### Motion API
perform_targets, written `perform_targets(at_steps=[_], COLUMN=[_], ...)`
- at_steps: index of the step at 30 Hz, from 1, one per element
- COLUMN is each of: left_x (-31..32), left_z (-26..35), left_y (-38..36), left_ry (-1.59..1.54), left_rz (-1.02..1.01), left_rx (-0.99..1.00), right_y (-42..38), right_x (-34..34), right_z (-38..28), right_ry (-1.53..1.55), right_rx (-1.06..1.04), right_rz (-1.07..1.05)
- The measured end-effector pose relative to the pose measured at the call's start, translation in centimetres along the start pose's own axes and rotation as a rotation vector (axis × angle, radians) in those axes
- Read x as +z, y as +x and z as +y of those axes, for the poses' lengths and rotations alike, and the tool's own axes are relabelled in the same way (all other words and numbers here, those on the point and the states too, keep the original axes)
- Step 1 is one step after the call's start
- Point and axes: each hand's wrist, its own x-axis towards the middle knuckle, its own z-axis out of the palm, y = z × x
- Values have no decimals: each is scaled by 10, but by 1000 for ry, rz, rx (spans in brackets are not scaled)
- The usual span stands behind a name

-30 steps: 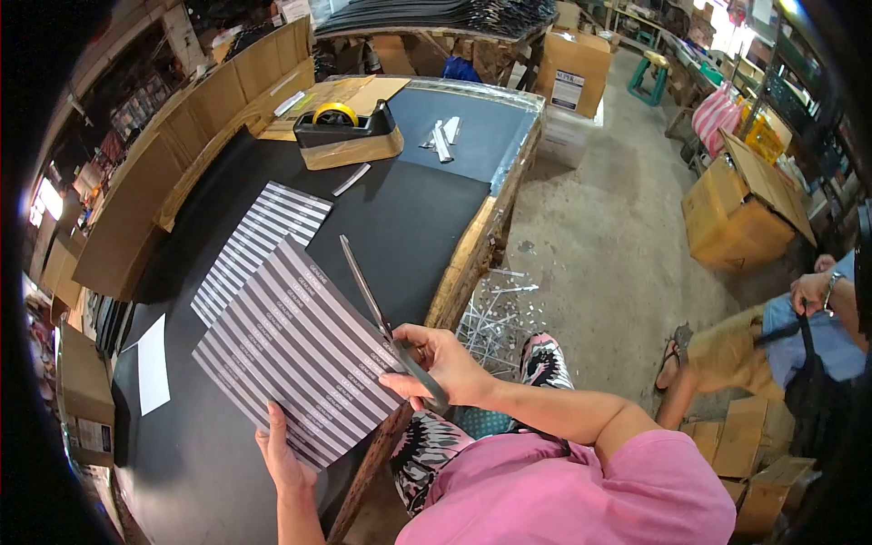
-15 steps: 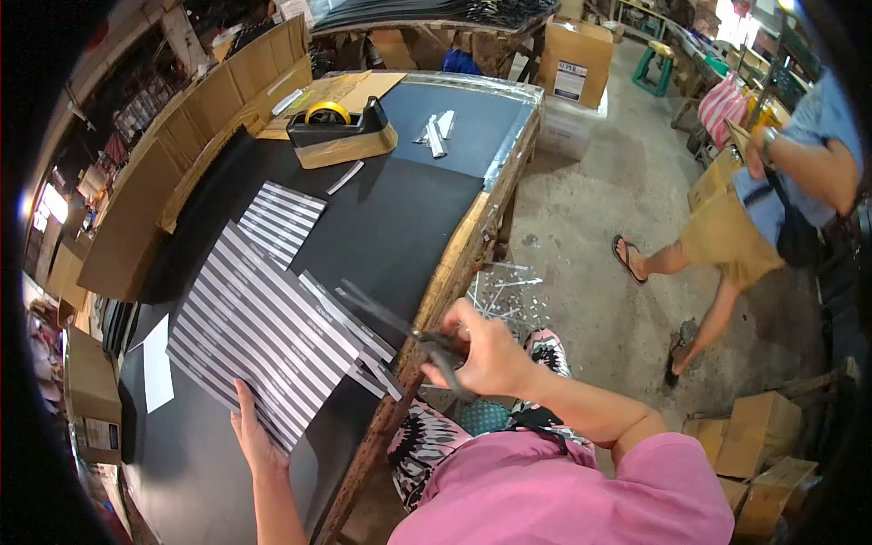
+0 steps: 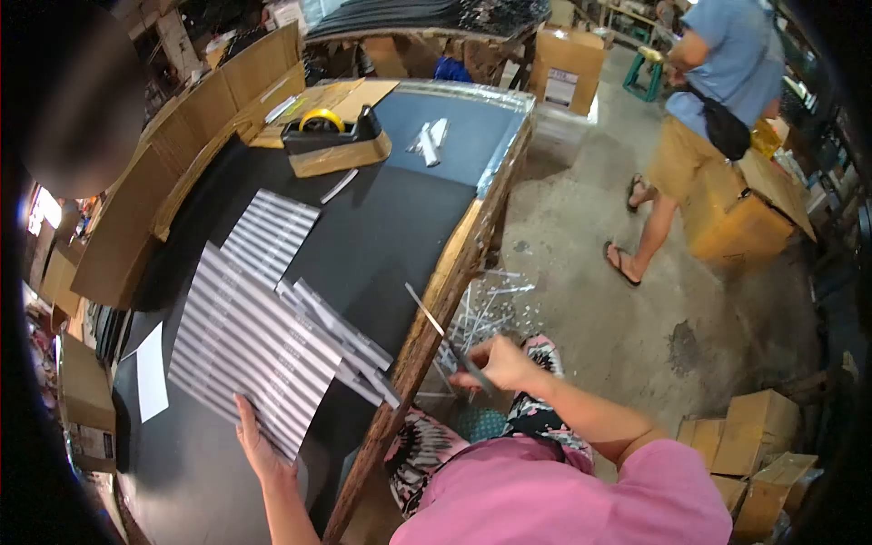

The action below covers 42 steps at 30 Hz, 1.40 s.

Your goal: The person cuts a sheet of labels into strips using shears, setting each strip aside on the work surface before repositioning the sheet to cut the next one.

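Observation:
My left hand (image 3: 263, 447) grips the lower edge of a sheet (image 3: 259, 341) printed with dark and white stripes, its thumb on top and the other fingers partly hidden. In my right hand (image 3: 505, 363) is a pair of scissors (image 3: 434, 320), held past the table's edge and apart from the sheet. The blades point up and to the left. Several cut strips (image 3: 350, 329) lie at the sheet's right side, some reaching the wooden edge. Another striped piece (image 3: 272, 227) rests on the dark tabletop just beyond the sheet.
A tape dispenser (image 3: 338, 153) with yellow tape and small white strips (image 3: 428, 143) sit farther back on the table (image 3: 400, 227). Cardboard (image 3: 182, 163) lines its left side. Paper scraps (image 3: 490, 304) litter the floor. Another person (image 3: 727, 64) walks at the right, near boxes (image 3: 754, 431).
My right hand has drawn the scissors rightward, away from the strips and off the table. The sheet under my left hand has shifted slightly left. The other person has walked farther away.

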Motion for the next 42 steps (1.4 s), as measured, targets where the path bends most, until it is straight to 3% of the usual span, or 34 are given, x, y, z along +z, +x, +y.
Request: perform_targets(at_steps=[1, 3, 7, 10, 11, 13, 14, 17, 18, 19, 22, 24, 30, 33, 35, 37, 41, 42], left_x=[13, 11, 8, 5, -2, 15, 21, 16, 11, 7, 16, 13, 8, 13, 14, 16, 14, 14], left_z=[6, 8, 5, 3, 3, 11, 14, 5, 6, 7, 13, 12, 3, 4, 3, 7, 7, 6], left_y=[-8, -6, -6, -5, -4, -12, -16, -10, -9, -11, -17, -16, -9, -14, -14, -14, -12, -12], left_ry=[29, 72, -19, -2, -7, 93, 162, 207, 221, 235, 221, 152, 162, 162, 178, 182, 171, 168], left_rz=[73, 20, 2, 87, -68, 38, 120, 335, 208, 73, 63, 1, 20, -12, 23, 19, 23, 19], left_rx=[-10, -48, -65, -58, -63, -16, -25, -11, 6, 14, 58, -19, 56, -16, 70, 73, 52, 60], right_y=[-1, 8, 10, 3, 3, 1, -5, -14, -23, -23, -40, -54, -59, -59, -55, -53, -50, -50], right_x=[1, 6, 7, 9, 11, 18, 22, 26, 25, 29, 41, 51, 53, 53, 53, 44, 27, 26], right_z=[-1, 12, -15, -43, -41, -33, -35, -41, -55, -39, -51, -46, -31, -30, -34, -40, -25, -26], right_ry=[-21, -56, -45, 109, 103, -60, 21, -21, -177, -109, -47, 244, 192, 123, 83, -159, -261, -163], right_rx=[-68, -157, -166, 67, 68, -99, -210, -246, -236, -232, -249, -170, -155, -187, -262, -272, -192, -161], right_rz=[42, 38, 66, 14, 3, 138, 190, 147, 138, 90, -37, -78, -128, -24, 53, 149, 182, 198])
